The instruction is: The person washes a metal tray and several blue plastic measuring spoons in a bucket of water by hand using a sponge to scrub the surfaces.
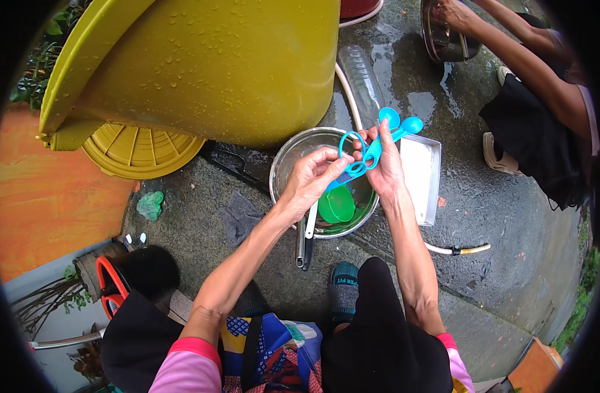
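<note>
A set of blue plastic measuring spoons (375,147) on a ring is held between both hands above a round metal basin (275,169). My left hand (312,182) pinches the ring and the lower spoon with thumb and fingers. In my right hand (384,162) are the handles of the upper spoons, whose bowls point away from me. A green plastic cup or bowl (336,205) lies inside the basin. Several utensil handles, among them a white one (311,221) and a black one (307,253), stick out over the basin's near rim.
A rectangular metal pan (420,179) lies right of the basin. Beyond stand a large wet yellow plastic bin (206,73) and a clear bottle (361,78). A grey cloth (241,218) and a hose end (457,249) lie on wet concrete. At upper right another person holds a pot (445,39).
</note>
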The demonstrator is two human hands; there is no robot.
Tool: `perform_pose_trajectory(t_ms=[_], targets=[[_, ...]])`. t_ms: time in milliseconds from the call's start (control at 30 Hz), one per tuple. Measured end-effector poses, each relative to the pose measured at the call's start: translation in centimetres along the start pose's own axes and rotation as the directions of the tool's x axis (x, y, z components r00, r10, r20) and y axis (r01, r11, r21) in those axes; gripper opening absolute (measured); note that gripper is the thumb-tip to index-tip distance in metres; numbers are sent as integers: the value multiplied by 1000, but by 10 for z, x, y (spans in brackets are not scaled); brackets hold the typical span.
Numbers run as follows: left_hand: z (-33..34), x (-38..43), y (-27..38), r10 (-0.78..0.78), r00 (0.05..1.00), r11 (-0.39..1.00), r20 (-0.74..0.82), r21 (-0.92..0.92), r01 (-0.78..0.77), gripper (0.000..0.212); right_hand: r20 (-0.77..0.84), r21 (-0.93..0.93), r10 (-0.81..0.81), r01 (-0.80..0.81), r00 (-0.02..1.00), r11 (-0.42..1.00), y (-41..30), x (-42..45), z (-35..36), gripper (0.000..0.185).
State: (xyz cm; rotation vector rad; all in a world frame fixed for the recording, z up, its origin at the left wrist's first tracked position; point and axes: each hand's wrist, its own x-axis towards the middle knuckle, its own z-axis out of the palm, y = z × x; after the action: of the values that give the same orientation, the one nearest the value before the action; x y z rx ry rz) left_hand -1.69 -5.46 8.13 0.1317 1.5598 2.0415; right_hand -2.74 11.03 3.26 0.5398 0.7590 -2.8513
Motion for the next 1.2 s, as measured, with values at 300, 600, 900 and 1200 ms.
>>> perform_pose_trajectory(t_ms=[300,600,900,1200], targets=[[-21,5,5,55,979,994,-195,99,-36,20,6,-243,200,-193,980,951,-12,-13,10,25],[-31,7,21,42,972,998,-231,-41,-53,32,-51,-559,264,-246,963,792,-29,-23,4,35],[-30,7,28,-34,994,955,-103,-296,2,38,-109,-829,-70,-52,992,557,-41,-45,-5,66],[-21,9,40,-19,1000,968,-22,-249,13,42,-108,-923,-269,4,957,385,-71,-66,19,33]])
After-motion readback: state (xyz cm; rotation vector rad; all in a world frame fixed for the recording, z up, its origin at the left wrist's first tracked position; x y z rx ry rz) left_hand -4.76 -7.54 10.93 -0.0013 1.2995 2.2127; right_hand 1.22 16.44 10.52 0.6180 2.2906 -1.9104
